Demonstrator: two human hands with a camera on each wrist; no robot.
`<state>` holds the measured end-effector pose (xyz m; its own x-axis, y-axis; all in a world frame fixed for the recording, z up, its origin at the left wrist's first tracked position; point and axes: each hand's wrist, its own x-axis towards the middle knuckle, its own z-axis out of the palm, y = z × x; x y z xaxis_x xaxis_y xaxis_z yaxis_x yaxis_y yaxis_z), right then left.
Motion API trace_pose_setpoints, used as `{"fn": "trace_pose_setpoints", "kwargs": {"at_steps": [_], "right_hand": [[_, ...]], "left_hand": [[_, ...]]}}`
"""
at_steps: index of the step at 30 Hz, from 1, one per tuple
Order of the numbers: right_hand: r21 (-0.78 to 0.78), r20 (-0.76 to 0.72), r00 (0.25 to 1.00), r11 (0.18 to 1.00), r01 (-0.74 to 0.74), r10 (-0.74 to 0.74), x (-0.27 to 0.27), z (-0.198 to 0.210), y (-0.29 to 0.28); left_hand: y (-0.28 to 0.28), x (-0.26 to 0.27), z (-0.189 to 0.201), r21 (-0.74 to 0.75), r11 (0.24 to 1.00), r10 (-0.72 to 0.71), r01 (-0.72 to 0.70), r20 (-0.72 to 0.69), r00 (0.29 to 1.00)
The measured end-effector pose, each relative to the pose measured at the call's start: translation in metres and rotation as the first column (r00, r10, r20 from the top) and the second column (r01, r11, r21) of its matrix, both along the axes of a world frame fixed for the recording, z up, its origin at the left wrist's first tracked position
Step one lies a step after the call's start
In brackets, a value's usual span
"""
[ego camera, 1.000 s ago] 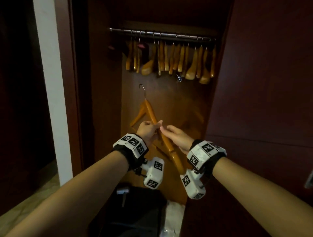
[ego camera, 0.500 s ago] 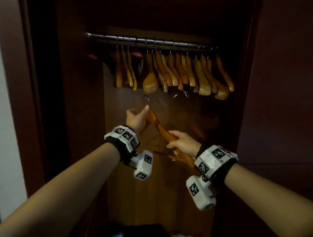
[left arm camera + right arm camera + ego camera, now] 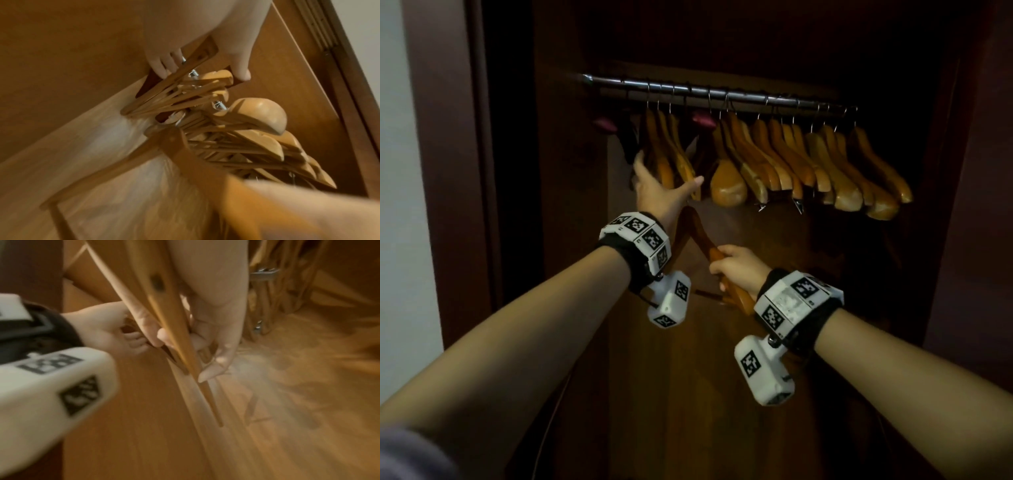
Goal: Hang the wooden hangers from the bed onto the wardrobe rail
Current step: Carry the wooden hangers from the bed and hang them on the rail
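A metal rail (image 3: 722, 94) crosses the wardrobe with several wooden hangers (image 3: 808, 164) hung along it. My left hand (image 3: 664, 185) is raised to the leftmost hung hangers, fingers spread. In the left wrist view its fingers (image 3: 162, 68) lie on one side of that bunch (image 3: 205, 81) and the thumb on the other. Below the rail, my right hand (image 3: 729, 267) grips one arm of a loose wooden hanger (image 3: 698, 236). My fingers (image 3: 160, 337) curl round that arm (image 3: 170, 318). Its hook is hidden behind my left wrist.
Two dark red padded hangers (image 3: 703, 120) hang among the left ones. The wardrobe's left side panel (image 3: 517, 205) and a dark door (image 3: 979, 240) on the right close in the opening. The lit wooden back panel (image 3: 808, 291) is behind. A white wall (image 3: 400, 171) is at far left.
My left hand let go of the loose hanger and rose to the hung hangers on the rail's left. The right hand kept its grip and lifted the hanger. The view moved closer.
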<state>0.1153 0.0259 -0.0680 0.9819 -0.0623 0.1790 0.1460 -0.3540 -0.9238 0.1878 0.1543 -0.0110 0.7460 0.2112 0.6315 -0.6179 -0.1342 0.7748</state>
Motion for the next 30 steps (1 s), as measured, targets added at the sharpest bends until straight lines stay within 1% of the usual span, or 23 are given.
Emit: {"fn": "trace_pose_setpoints", "kwargs": {"at_steps": [2,5,9,15,21,24,30], "right_hand": [[0.017,0.022,1.0,1.0,-0.003,0.002,0.003,0.01,0.007],[0.044,0.07,0.997,0.999,0.01,-0.013,0.009,0.023,0.015],[0.022,0.12,0.992,0.999,0.027,-0.029,0.021,0.035,0.023],[0.024,0.126,0.992,1.0,-0.003,0.0,0.028,0.047,0.034],[-0.013,0.206,0.978,0.999,0.04,-0.036,0.039,0.069,0.043],[-0.041,0.258,0.964,0.997,0.07,-0.057,0.045,0.079,0.049],[0.025,0.36,0.926,0.993,0.115,-0.116,0.056,0.1,0.066]], "left_hand": [[0.0,0.002,0.005,0.048,0.999,0.004,-0.003,-0.012,1.0],[0.001,0.007,0.008,0.081,0.997,-0.004,0.007,-0.028,1.0],[0.01,0.011,0.005,0.102,0.995,0.014,-0.011,-0.028,0.999],[0.027,0.01,0.001,0.134,0.99,0.046,-0.044,-0.012,0.999],[0.044,0.004,0.006,0.162,0.987,0.022,-0.016,-0.035,0.999],[0.049,0.003,0.004,0.14,0.99,-0.004,0.011,-0.044,0.999],[0.06,0.003,0.003,0.169,0.985,-0.013,0.014,-0.006,1.0]]}}
